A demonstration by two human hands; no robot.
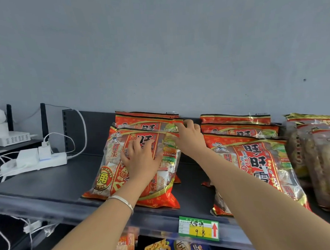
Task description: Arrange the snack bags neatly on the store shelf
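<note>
While left hand (141,160) presses front snack bag (109,165), fingers spread flat, right hand (190,137) pinches its top corner.

Left hand (141,158) presses front snack bag (106,176); right hand (189,137) grips its top.

Red and orange across the front snack bag (109,161), trimmed in gold, with black characters on a red panel, a yellow round badge ringed in red, and a green seal. Same red-and-gold print on the bag behind (147,119) and the stack on the right (256,158), black striping along the top seams. Gold and brownish tones on the far-right bags (316,152). Dark grey for the shelf (49,182), pale blue-grey for the wall (157,49). Green border, yellow field and red arrow on the price tag (198,228).
</note>
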